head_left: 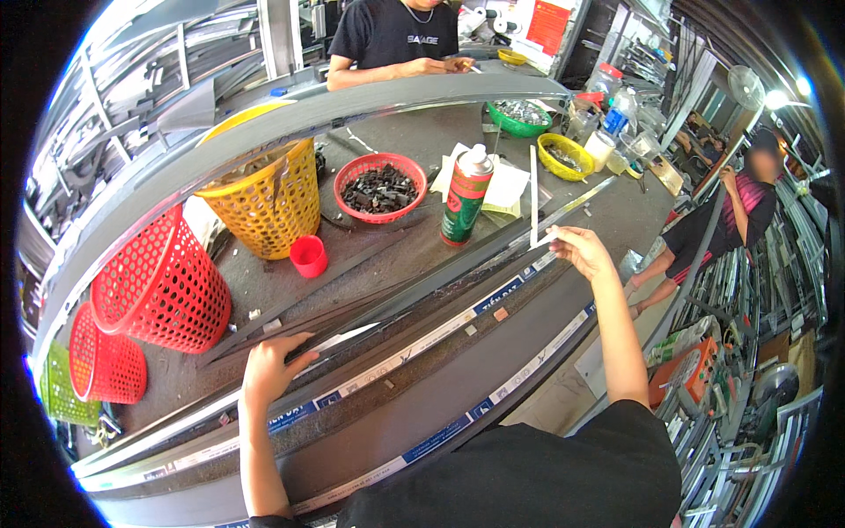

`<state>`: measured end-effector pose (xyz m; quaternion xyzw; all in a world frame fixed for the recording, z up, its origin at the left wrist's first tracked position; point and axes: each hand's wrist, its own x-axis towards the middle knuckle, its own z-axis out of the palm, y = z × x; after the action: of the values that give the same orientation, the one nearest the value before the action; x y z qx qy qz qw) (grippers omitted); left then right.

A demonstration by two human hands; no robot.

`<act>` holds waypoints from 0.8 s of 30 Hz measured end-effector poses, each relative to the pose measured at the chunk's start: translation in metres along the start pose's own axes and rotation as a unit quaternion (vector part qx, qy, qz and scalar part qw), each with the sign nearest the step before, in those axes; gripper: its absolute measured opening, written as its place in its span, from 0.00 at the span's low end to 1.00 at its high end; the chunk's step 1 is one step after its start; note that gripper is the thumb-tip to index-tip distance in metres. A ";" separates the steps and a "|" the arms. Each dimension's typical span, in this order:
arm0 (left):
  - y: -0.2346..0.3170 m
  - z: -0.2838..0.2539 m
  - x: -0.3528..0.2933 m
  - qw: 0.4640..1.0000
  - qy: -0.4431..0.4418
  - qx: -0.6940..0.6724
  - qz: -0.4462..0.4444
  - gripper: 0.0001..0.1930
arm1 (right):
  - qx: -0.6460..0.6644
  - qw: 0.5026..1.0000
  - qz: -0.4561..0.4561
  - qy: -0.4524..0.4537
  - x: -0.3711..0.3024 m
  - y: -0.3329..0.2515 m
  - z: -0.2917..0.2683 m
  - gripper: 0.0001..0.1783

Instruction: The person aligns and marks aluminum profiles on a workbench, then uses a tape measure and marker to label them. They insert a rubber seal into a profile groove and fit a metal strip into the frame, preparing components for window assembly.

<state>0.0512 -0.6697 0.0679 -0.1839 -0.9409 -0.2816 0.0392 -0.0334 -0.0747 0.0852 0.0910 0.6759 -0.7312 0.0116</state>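
A long dark metal profile [422,295] lies slantwise across the work table before me. My left hand [273,365] is at its left part, with fingers and thumb closed around its edge. A pale, pointed patch beside those fingertips could be paper or glare; I cannot tell. Farther right, my right hand [581,251] pinches a thin white strip [533,189] between thumb and fingers, just over the profile. The strip bends near the fingertips and its long part points away from me. A green and red spray can [466,195] stands upright beyond the profile.
Red [158,286] and yellow [268,207] baskets stand at the left. A red bowl [380,189] holds small dark parts; a red cup [308,256] is near it. Labelled profiles [414,352] lie closest to me. A long grey bar [370,95] crosses the far side, before a seated person [392,44].
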 end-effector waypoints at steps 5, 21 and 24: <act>0.000 -0.001 0.000 1.000 -0.011 -0.003 -0.020 0.23 | 0.000 1.000 0.026 0.010 -0.001 0.001 0.002 0.09; -0.001 0.001 -0.004 1.000 0.014 0.000 0.001 0.22 | 0.236 0.967 0.098 -0.002 -0.007 0.001 -0.005 0.15; -0.002 0.002 -0.005 1.000 0.013 0.000 -0.001 0.22 | 0.188 0.979 0.066 -0.040 -0.013 -0.003 0.003 0.18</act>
<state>0.0550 -0.6719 0.0642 -0.1793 -0.9404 -0.2843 0.0512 -0.0213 -0.0790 0.0903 0.1068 0.5177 -0.8460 0.0700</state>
